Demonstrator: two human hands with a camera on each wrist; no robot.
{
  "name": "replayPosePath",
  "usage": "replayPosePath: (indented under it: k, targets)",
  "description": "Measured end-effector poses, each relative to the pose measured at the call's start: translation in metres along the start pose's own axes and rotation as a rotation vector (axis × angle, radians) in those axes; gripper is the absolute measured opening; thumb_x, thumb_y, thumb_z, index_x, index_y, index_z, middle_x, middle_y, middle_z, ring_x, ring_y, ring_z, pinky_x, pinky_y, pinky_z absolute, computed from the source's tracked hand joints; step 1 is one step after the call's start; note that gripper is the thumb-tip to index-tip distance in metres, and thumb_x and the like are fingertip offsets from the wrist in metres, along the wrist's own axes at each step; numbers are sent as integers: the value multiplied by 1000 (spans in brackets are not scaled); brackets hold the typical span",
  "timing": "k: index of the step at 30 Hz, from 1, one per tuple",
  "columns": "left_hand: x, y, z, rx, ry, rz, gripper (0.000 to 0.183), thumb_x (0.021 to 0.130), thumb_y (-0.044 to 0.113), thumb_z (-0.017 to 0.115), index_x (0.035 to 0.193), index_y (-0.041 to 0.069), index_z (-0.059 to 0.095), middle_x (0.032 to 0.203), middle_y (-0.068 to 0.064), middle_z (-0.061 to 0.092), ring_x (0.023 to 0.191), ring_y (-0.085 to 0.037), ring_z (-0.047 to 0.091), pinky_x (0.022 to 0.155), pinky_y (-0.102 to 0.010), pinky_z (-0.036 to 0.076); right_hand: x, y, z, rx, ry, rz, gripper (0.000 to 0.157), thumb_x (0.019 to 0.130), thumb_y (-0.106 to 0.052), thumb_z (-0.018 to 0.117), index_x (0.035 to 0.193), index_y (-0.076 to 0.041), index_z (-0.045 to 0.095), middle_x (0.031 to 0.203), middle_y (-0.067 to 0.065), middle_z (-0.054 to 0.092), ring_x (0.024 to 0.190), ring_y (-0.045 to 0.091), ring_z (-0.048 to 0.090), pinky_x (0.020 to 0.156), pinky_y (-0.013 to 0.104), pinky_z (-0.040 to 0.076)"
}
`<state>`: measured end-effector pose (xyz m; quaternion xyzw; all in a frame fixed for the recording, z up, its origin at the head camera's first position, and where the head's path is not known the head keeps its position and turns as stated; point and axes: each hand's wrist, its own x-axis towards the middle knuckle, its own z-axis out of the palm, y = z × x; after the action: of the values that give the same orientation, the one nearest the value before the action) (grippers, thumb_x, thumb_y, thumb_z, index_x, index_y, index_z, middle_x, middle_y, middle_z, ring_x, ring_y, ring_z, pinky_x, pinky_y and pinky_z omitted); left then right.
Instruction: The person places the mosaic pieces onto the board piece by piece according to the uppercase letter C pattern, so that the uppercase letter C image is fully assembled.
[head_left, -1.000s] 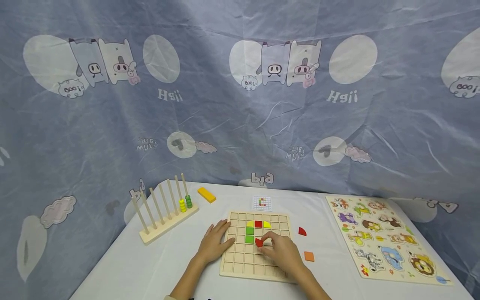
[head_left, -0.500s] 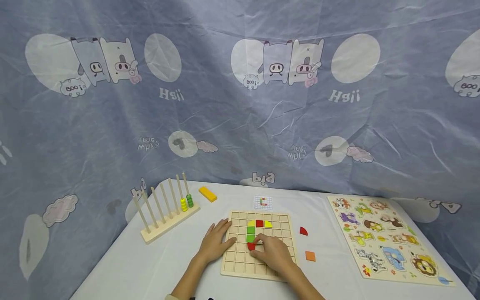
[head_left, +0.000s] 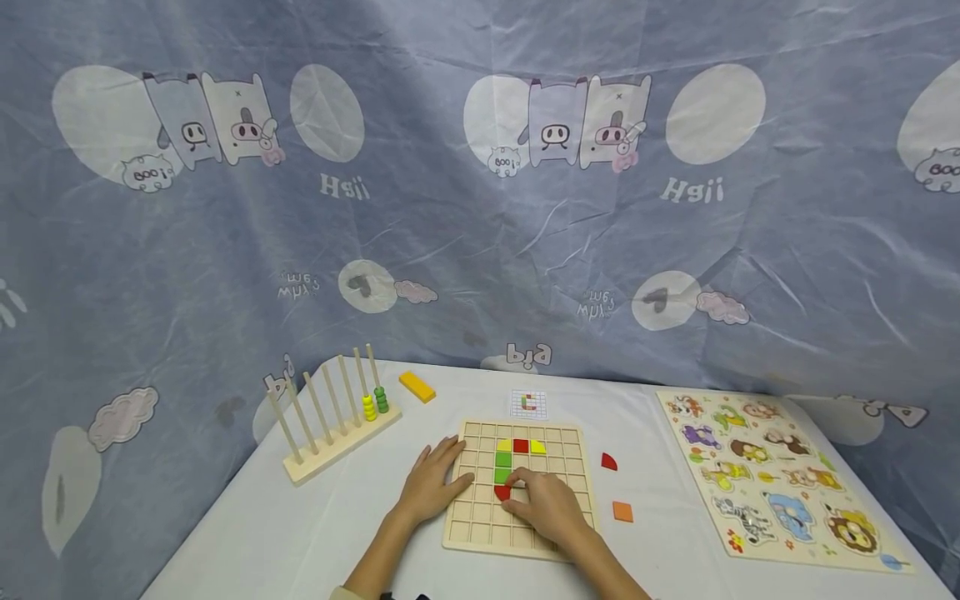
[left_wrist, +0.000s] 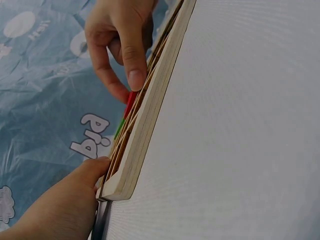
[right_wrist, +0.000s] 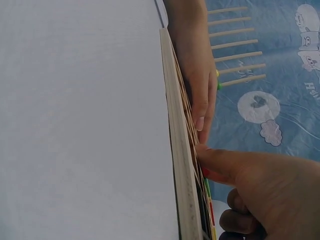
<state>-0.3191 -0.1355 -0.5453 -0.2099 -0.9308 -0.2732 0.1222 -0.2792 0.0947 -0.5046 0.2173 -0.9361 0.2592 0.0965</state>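
My right hand [head_left: 553, 507] pinches a red quarter-circle tile [head_left: 502, 493] between thumb and index finger. That tile lies at the grid cell just below two green square tiles [head_left: 503, 459] on the wooden grid board [head_left: 468, 533]. In the left wrist view, the fingertips are right at the red tile's edge, low over the board. Above the green squares runs a row with a yellow tile [head_left: 504, 445], a red square tile [head_left: 521, 446] and another yellow tile [head_left: 537, 447]. My left hand [head_left: 433, 483] rests along the board's left edge, fingers extended and thumb over the rim.
A pattern card [head_left: 528, 404] lies behind the board. To the right are a loose red quarter-circle tile [head_left: 609, 461], an orange square tile [head_left: 622, 512] and an animal puzzle board [head_left: 780, 543]. A peg rack [head_left: 343, 450] with beads and a yellow block [head_left: 417, 387] stand back left.
My right hand has moved left with the red quarter-circle tile, from right of the green column to the cell below it. For the last half second it has stayed there. The left hand keeps its place.
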Motion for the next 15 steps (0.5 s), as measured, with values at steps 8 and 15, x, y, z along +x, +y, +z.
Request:
replayPosePath:
  k: [8,15]
  targets:
    - [0,-1,1,11,11,9,62,89,49,51,136,8,46,142,-10,40,133,-27,32,110,-49,18,0,-1,0,-1,0,24,26,75,-33,75,95,-18,67,49,-14,41,50,5,33,43,21,31]
    - [0,-2,2,11,8,9,62,89,49,51,136,8,45,142,-10,40,133,-27,31,110,-48,18,-1,-1,0,0,1,18,27,75,-30,76,97,-18,67,50,-13,39,48,5,31,41,21,29]
